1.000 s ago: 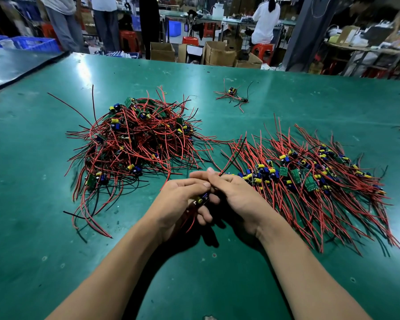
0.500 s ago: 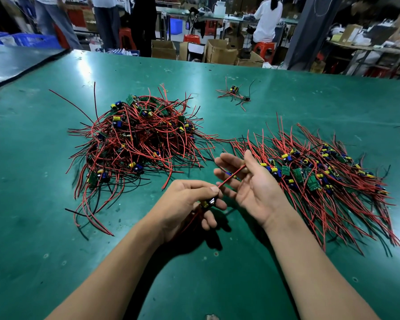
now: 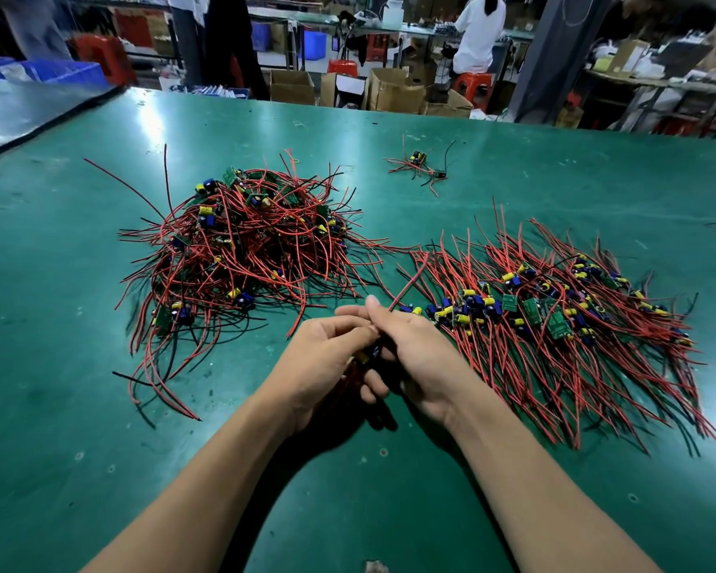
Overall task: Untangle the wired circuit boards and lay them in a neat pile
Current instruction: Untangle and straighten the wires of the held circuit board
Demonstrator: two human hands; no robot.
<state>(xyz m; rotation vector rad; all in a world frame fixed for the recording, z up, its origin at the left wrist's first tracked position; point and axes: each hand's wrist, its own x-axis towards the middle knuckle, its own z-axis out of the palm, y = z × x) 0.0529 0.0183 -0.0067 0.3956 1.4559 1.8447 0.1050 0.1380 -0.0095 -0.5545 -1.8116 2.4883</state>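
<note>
Green bench (image 3: 554, 167), L hand (image 3: 321, 359) & R hand (image 3: 424, 357) gripping wired pcb (image 3: 368, 354)

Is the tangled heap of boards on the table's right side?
No, the tangled heap lies on the left, with the combed pile on the right.

Nothing legible right now. Green boards (image 3: 532, 310) in the right pile: any markings too small and blurred to read. Far cartons (image 3: 292, 86) past the table edge: no print I can make out. No nos., no brands.
</note>
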